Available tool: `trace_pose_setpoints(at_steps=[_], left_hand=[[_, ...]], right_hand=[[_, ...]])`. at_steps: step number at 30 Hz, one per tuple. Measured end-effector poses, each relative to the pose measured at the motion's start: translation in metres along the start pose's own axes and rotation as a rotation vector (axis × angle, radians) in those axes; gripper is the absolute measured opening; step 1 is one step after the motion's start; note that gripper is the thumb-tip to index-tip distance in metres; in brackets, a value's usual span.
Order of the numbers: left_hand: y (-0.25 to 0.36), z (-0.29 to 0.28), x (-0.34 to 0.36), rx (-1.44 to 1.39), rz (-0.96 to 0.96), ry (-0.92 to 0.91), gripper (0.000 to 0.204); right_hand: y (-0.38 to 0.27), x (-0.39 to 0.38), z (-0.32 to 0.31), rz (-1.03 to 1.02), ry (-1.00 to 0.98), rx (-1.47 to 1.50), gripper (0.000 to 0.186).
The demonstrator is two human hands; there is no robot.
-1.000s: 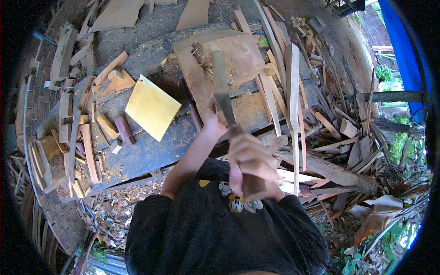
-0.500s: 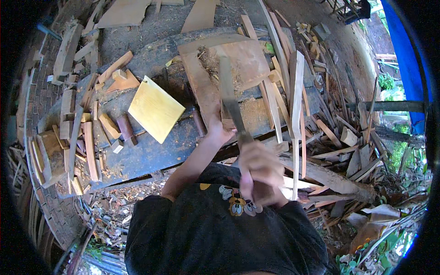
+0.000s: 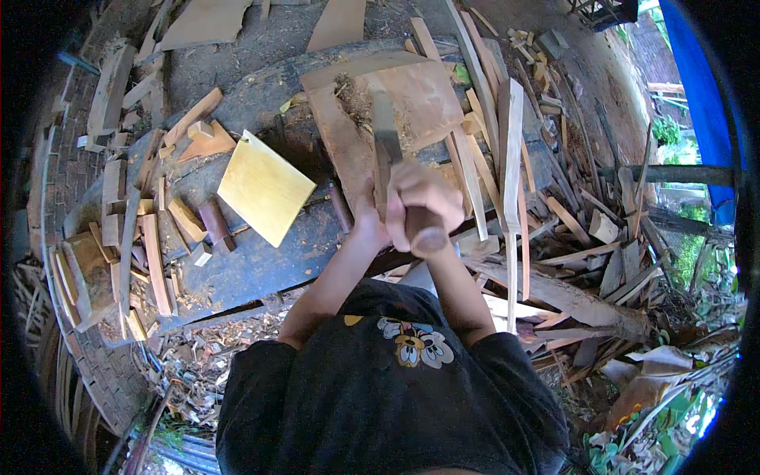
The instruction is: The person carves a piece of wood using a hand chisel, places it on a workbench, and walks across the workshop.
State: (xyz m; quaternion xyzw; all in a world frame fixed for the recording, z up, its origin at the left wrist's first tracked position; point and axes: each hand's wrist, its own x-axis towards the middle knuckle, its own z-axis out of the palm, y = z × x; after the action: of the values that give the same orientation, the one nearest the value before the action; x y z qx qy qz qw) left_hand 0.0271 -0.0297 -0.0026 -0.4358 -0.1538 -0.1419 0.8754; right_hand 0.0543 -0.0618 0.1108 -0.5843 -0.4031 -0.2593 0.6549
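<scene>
My right hand (image 3: 423, 202) is closed around the thick wooden handle of a long tool (image 3: 385, 134) with a dark, flat blade, whose far part lies over a brown wooden workpiece (image 3: 332, 119). Just to its left, my left hand (image 3: 369, 218) grips the near end of the workpiece, close to the blade. Shavings (image 3: 344, 91) gather near the blade's far part, beside a broad, thin reddish board (image 3: 419, 95). The workpiece rests on a dark, worn bench (image 3: 253, 281). A pale yellow board (image 3: 265, 186) lies to the left of my hands.
Offcuts and small blocks (image 3: 190, 222) are scattered over the bench's left side. Long strips (image 3: 511, 150) lean along its right end. A scrap wood pile (image 3: 602, 229) fills the ground at right, with a horizontal beam (image 3: 673, 174) and blue tarp (image 3: 704, 103) beyond. A brick edge (image 3: 91, 356) runs at left.
My right hand has moved forward, away from my body, with the tool, coming up beside my left hand. My left hand stays at about the same spot on the workpiece.
</scene>
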Motion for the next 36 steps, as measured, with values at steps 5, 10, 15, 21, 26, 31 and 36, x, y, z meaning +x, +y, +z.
trace_pose_setpoints(at_steps=[5,10,15,21,26,31,36], left_hand=[[0.032,0.017,-0.027,0.621,0.018,0.597,0.049],[-0.042,0.064,0.036,0.838,0.500,1.367,0.048],[0.027,0.023,-0.009,0.522,-0.252,0.251,0.045],[-0.009,0.049,0.010,0.843,0.254,1.194,0.046],[0.010,0.039,-0.004,0.807,0.041,1.007,0.043],[-0.021,0.058,0.014,0.734,0.443,1.125,0.045],[0.000,0.041,-0.002,0.840,0.212,1.180,0.043]], right_hand=[[-0.034,-0.006,-0.001,0.024,-0.031,-0.060,0.008],[-0.005,-0.001,0.002,0.023,0.030,-0.122,0.011],[0.017,0.004,0.002,-0.008,-0.014,-0.183,0.011],[0.008,0.003,0.001,-0.026,-0.010,-0.015,0.010],[0.049,0.011,0.005,0.108,0.073,-0.079,0.011],[0.013,0.003,0.004,-0.035,-0.051,0.017,0.011],[0.029,0.019,0.001,0.088,0.023,-0.341,0.012]])
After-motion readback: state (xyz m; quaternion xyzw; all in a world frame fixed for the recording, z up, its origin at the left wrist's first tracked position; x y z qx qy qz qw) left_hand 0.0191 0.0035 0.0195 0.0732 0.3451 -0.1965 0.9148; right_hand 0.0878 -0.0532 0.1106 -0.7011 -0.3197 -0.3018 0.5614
